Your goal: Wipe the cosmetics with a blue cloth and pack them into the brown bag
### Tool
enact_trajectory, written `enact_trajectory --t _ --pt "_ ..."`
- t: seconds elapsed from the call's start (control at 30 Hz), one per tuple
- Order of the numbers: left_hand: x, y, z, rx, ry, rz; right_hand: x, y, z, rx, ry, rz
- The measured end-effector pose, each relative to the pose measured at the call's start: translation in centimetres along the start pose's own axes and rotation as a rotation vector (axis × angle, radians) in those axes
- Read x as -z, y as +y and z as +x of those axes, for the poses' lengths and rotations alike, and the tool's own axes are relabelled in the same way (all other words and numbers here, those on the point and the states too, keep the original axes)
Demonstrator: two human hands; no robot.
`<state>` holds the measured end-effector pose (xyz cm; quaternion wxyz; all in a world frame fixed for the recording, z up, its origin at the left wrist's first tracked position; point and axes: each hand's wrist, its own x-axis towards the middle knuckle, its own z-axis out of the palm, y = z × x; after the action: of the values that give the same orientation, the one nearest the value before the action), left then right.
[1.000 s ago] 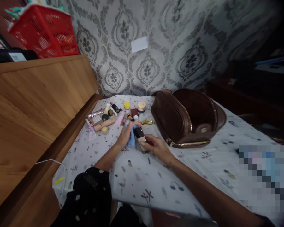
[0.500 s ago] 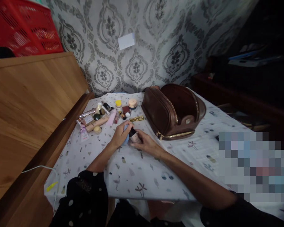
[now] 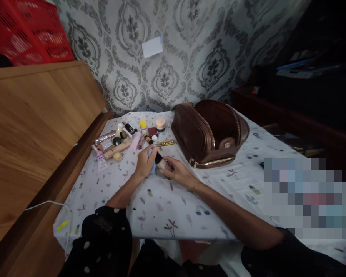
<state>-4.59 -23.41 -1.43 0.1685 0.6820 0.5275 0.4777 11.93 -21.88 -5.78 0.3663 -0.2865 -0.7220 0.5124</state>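
Note:
My right hand [image 3: 177,173] grips a small foundation bottle [image 3: 162,163] with a black cap, tilted above the table in front of me. My left hand [image 3: 145,163] is closed on a light blue cloth [image 3: 153,168], held against the bottle's cap end; part of the cloth is hidden by the fingers. Just beyond lies a gold tube [image 3: 165,142]. Several cosmetics are spread to the left, among them a pink tube [image 3: 135,141], a beige tube [image 3: 118,149] and a round jar [image 3: 160,124]. A brown leather toiletry bag [image 3: 192,132] stands unzipped to the right.
A patterned white cloth [image 3: 161,215] covers the table. Along the left side runs a wooden panel [image 3: 40,115], with a red basket [image 3: 31,34] above it. A white cable [image 3: 50,202] hangs near the left edge. The patterned wall [image 3: 184,77] closes the back. Something pixelated covers the right.
The view has shifted slightly. Both hands stay together around the foundation bottle and the blue cloth, with the fingers moved a little. Nothing on the table has visibly moved.

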Motion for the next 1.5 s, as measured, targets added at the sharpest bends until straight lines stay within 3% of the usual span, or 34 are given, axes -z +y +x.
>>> enact_trajectory --t 0.57,0.8,0.9,1.13,1.3,1.5 --pt "-0.2 0.2 -0.1 0.06 -0.05 -0.023 0.0 -0.5 -0.2 -0.028 0.013 0.154" --pt "0.6 -0.6 0.5 0.054 0.196 -0.078 0.0 -0.2 -0.1 -0.187 0.091 0.436" --pt "0.3 -0.7 0.3 0.064 0.228 -0.071 0.0 -0.3 0.0 -0.225 0.115 0.526" --pt "-0.6 0.0 -0.4 -0.059 0.309 -0.012 -0.1 0.0 0.2 -0.243 0.133 0.625" --pt "-0.5 -0.2 0.0 -0.169 0.282 0.031 -0.2 0.2 0.1 -0.24 0.146 0.627" --pt "-1.6 -0.5 -0.8 -0.114 0.179 0.079 -0.3 -0.2 0.0 -0.28 0.144 0.74"
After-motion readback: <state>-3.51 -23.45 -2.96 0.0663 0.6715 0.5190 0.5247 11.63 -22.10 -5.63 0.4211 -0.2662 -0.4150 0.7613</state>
